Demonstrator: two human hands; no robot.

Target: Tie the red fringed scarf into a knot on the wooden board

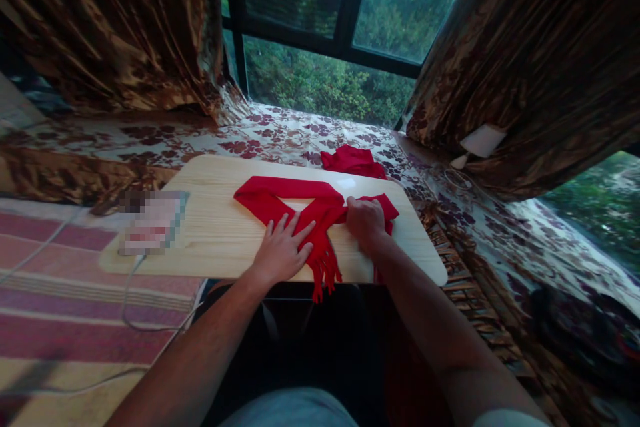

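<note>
Red fringed cloth scarf [260, 200] | crossed in a loop, centre of pale wooden board [215, 233] | your left hand [283, 252] flat, splayed, pressing the crossing | your right hand [365, 221] clenched on its right tail | step: likely folding; next calls for a pinned crossing.

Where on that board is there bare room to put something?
Bare wood lies between the blurred item and the red scarf, and at the right corner of the board. The middle is crowded: left hand and right hand on the scarf.

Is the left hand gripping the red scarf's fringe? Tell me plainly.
No, the left hand lies flat with fingers spread on the red scarf, above the fringe that hangs over the wooden board's near edge.
</note>
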